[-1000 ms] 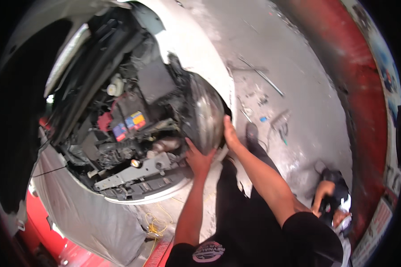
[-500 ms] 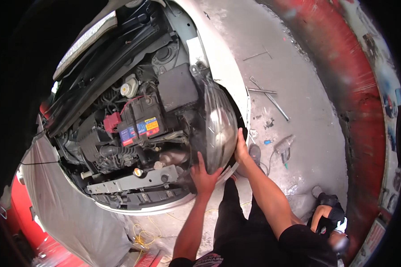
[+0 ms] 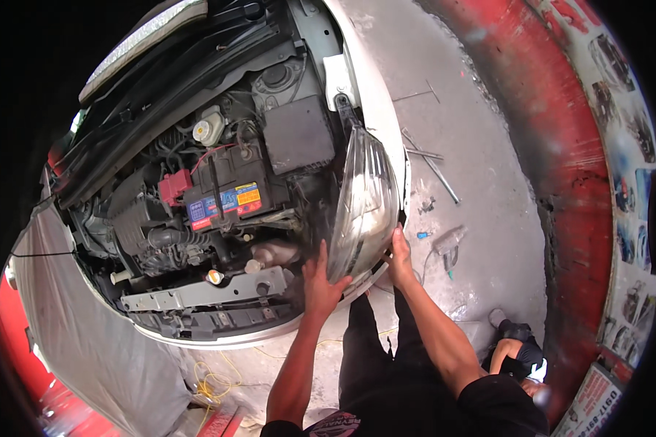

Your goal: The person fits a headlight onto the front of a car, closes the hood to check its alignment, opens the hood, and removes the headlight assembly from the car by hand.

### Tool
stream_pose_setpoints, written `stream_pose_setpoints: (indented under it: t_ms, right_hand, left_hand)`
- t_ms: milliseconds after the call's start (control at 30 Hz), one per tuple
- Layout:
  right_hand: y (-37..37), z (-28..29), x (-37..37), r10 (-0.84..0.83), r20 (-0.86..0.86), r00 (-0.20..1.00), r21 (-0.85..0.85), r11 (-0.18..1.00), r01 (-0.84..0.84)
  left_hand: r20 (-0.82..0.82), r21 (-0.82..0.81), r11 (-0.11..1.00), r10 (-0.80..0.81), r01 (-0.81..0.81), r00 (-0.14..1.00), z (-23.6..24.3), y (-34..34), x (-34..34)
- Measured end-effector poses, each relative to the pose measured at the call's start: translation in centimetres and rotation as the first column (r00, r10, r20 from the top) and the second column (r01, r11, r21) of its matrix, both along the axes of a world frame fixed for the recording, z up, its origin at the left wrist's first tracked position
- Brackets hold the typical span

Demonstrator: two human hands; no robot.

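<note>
A car headlight (image 3: 366, 197) with a clear lens sits in the front corner of a white car, between the fender (image 3: 377, 95) and the engine bay. My left hand (image 3: 322, 285) grips its lower inner end, fingers along the inner side and thumb on the lens edge. On the outer lower side, my right hand (image 3: 401, 261) holds the headlight near the fender and bumper edge, thumb up; its other fingers are partly hidden. The headlight's dark upper mounting arm (image 3: 348, 113) reaches the pale bracket at the fender's top.
Beside the headlight are a black box (image 3: 297, 135) and the battery (image 3: 229, 182). Metal tools (image 3: 437, 175) and a grey power tool (image 3: 450, 244) lie on the floor at right. Another person (image 3: 517, 357) is low at lower right. A yellow cord (image 3: 215, 382) lies by the covered sheet (image 3: 116, 349).
The headlight has shifted outward, closer to the fender, and the dark gap beside it has narrowed. Both hands keep hold of it. The whole view has shifted slightly.
</note>
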State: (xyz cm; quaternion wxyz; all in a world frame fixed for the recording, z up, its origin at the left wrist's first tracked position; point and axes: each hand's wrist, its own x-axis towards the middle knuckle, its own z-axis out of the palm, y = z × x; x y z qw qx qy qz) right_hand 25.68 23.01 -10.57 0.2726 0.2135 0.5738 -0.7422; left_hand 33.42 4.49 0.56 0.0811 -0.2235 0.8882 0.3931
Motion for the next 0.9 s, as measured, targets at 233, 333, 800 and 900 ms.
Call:
stream_pose_setpoints:
  t_ms: [233, 333, 800, 900]
  right_hand:
    - [0.4, 0.4, 0.5, 0.0, 0.004, 1.0, 0.056, 0.998, 0.0]
    - [0.5, -3.2, 0.6, -0.032, 0.002, 0.999, 0.098, 0.995, 0.032]
    - [1.0, 3.1, 0.7, 0.026, -0.091, 0.995, 0.192, 0.981, -0.008]
    - [2.5, 4.3, 0.2, 0.09, -0.048, 0.995, 0.173, 0.982, -0.08]
  left_hand:
    - [-0.223, -0.012, 0.993, 0.114, -0.12, 0.968, 2.5, -0.9, -5.9]
    - [-0.319, 0.037, 0.999, -0.023, 0.037, 0.947, 1.9, -1.2, -12.3]
    - [-0.219, 0.433, 0.894, 0.23, -0.117, 0.948, 3.6, -1.9, -14.2]
    - [-0.255, 0.325, 0.943, 0.155, -0.066, 0.954, 5.3, -1.0, -13.3]
